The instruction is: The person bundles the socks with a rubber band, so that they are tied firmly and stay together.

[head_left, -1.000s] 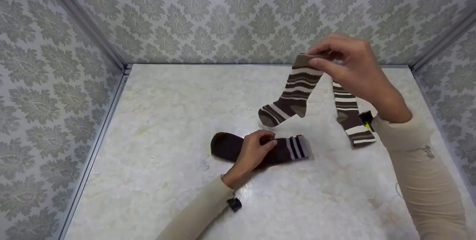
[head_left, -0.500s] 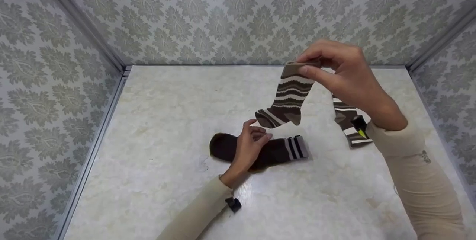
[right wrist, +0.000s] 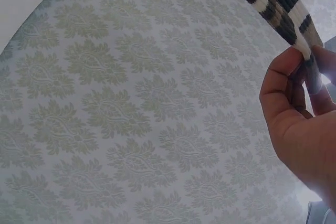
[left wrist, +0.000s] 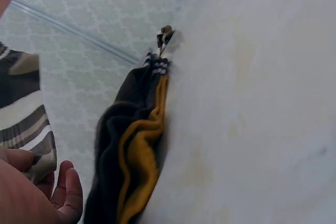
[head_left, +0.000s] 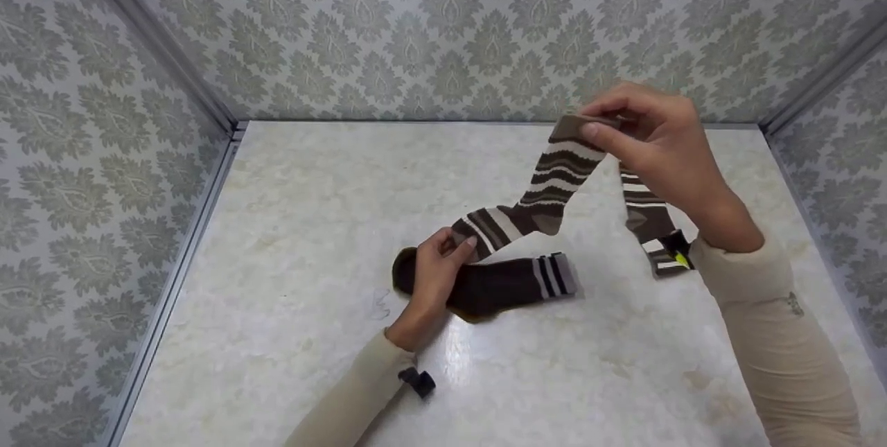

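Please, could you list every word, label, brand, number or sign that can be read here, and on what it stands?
No text can be read in any view.
Right sleeve: a small mark near the cuff, too small to read.
Table: a faint squiggle, too faint to tell whether it is writing.
Held striped sock and dark sock: no lettering visible.

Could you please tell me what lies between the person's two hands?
In the head view, a striped sock spans that gap: the left hand pinches its toe, the right hand its cuff.
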Available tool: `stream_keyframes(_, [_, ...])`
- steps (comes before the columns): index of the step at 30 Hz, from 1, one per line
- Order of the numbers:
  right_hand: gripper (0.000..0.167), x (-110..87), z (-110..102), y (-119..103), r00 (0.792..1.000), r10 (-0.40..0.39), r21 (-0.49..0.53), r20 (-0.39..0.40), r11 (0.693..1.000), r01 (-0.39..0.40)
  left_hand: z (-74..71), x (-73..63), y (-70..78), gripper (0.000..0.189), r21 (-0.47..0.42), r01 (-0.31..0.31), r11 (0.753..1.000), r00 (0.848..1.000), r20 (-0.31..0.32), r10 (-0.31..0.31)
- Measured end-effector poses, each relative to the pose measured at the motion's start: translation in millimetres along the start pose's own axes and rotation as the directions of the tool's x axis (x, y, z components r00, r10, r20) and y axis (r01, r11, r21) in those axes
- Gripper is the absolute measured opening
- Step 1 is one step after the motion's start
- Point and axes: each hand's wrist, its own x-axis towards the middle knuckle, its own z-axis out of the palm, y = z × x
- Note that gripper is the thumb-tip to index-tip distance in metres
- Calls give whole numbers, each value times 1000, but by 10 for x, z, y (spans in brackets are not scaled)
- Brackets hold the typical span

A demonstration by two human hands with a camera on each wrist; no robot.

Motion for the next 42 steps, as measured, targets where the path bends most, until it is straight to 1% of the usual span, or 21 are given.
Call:
stream_keyframes(3, [13,-79,-33,81,996,69,-8,-49,998,-69,-120,9,67,17,31,-22,999,1000,-8,22])
stream_keyframes(5, [12,-142,-48,133,991,112,-27,-79,993,-114,-206,15,106,14,56,-28,998,1000,-9,28])
stream_keyframes(9, [14,-285,-72,247,971,202,-56,-127,976,-211,-374,12,191,9,112,-32,993,999,-30,36])
stream_keyframes(14, [13,-452,-86,390,953,261,-29,-157,963,-268,-549,2,308,10,143,-43,989,997,-62,52])
stream_keyframes(18, [12,-568,-75,474,944,293,13,-149,956,-295,-658,-13,378,11,151,-42,988,995,-83,55])
stream_keyframes(20, [11,-630,-64,509,941,309,20,-141,951,-309,-698,-27,408,11,125,-33,992,995,-90,45])
stream_keyframes(22, [11,-697,-48,542,934,330,31,-137,944,-328,-735,-42,432,11,108,-25,994,995,-92,35])
stream_keyframes(25, [11,-806,-20,594,927,354,21,-125,935,-355,-787,-68,458,10,104,-15,994,996,-84,24])
stream_keyframes(27, [11,-882,3,627,921,373,12,-116,927,-374,-821,-89,476,9,133,-8,991,997,-77,18])
stream_keyframes(30, [12,-985,41,669,909,407,32,-86,913,-406,-875,-124,507,10,176,9,984,998,-70,4])
stream_keyframes(33, [14,-1108,77,716,892,448,75,-51,893,-444,-928,-163,533,11,228,36,973,997,-70,-20])
stream_keyframes(35, [15,-1201,98,751,880,475,92,-27,877,-471,-959,-182,550,13,273,55,961,997,-68,-37])
stream_keyframes(38, [16,-1340,141,799,856,517,106,0,851,-514,-1002,-211,568,14,332,89,939,995,-67,-71])
stream_keyframes(42, [17,-1495,201,858,819,573,147,22,809,-569,-1060,-240,573,10,371,127,920,992,-65,-110])
